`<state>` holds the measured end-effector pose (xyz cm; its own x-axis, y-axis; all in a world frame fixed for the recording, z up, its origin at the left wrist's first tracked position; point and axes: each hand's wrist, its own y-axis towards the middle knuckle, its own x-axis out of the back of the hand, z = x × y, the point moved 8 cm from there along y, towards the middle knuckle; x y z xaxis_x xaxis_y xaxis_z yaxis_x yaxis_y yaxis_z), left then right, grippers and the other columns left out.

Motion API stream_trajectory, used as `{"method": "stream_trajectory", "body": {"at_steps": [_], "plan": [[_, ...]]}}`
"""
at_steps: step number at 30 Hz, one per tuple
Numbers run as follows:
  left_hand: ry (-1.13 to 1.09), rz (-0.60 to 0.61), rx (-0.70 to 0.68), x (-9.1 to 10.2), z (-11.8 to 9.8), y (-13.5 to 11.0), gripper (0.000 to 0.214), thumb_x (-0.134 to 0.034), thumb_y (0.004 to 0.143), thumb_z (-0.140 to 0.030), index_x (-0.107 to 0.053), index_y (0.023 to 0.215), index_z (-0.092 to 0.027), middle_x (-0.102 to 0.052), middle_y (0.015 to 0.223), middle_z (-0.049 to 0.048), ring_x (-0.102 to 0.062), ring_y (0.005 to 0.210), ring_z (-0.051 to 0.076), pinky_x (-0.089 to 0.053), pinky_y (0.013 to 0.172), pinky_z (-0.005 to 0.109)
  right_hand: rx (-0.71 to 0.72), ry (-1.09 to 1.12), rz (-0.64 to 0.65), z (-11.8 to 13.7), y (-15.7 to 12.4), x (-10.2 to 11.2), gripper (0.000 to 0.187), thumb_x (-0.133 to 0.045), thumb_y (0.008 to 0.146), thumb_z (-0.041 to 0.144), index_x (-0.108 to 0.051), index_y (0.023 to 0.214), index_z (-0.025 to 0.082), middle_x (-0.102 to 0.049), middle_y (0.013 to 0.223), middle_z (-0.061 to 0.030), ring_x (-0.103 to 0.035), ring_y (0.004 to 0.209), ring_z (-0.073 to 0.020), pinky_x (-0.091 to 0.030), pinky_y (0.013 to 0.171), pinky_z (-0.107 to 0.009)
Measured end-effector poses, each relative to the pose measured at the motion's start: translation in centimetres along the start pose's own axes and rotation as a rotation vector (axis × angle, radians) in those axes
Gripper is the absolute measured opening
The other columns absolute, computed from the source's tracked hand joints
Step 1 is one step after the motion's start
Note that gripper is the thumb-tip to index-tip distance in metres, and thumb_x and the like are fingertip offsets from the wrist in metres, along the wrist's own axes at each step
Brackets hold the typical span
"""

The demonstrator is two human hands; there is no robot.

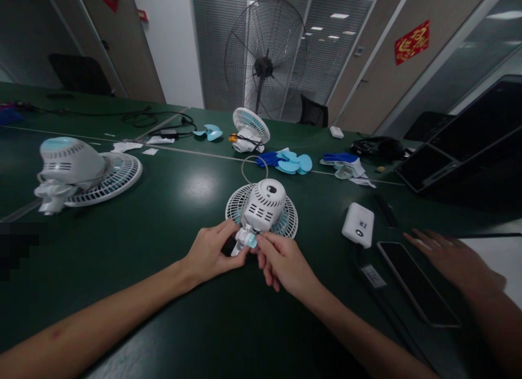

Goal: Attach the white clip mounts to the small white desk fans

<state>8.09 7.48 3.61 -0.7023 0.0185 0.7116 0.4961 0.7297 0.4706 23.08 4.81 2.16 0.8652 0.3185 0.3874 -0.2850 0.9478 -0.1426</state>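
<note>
A small white fan lies face down on the dark green table, its motor housing up. My left hand is closed on the fan's white base bracket at its near end. Just to the right, my right hand pinches a small light blue knob on that bracket. A thin wire ring lies right behind the fan.
A larger white fan lies at the left. Another small fan, blue blades and blue gloves lie further back. At the right are a white power bank, a phone and another person's hand. A big standing fan stands behind.
</note>
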Motion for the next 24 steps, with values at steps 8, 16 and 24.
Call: {"method": "stream_trajectory", "body": {"at_steps": [8, 16, 24], "plan": [[-0.017, -0.003, -0.014, 0.0, 0.0, 0.0, 0.021, -0.068, 0.088, -0.03, -0.059, 0.103, -0.019, -0.065, 0.087, 0.0003, -0.06, 0.067, 0.014, -0.048, 0.059, 0.025, 0.547, -0.725, -0.233, 3.1, -1.5, 1.0, 0.034, -0.044, 0.108, 0.036, -0.069, 0.107, 0.015, -0.075, 0.091, -0.0111, -0.071, 0.071, -0.0198, -0.05, 0.056, -0.029], [-0.001, 0.0, -0.026, 0.2, -0.3, 0.1, 0.02, -0.068, 0.087, -0.03, -0.06, 0.103, -0.019, -0.065, 0.087, 0.0011, -0.061, 0.069, 0.015, -0.049, 0.059, 0.025, 0.434, -0.61, -0.232, 3.2, -1.1, 1.4, 0.034, -0.042, 0.11, 0.036, -0.068, 0.102, 0.015, -0.074, 0.083, -0.0069, -0.071, 0.065, -0.0184, -0.052, 0.054, -0.03], [0.008, -0.015, -0.041, 0.3, -0.2, 0.0, 0.023, -0.069, 0.088, -0.03, -0.06, 0.106, -0.02, -0.066, 0.089, 0.0006, -0.062, 0.07, 0.015, -0.048, 0.06, 0.026, 0.758, -0.909, -0.218, 3.6, -2.1, 1.4, 0.03, -0.048, 0.109, 0.028, -0.068, 0.127, 0.016, -0.078, 0.101, -0.0102, -0.073, 0.08, -0.0213, -0.055, 0.064, -0.035]]}}
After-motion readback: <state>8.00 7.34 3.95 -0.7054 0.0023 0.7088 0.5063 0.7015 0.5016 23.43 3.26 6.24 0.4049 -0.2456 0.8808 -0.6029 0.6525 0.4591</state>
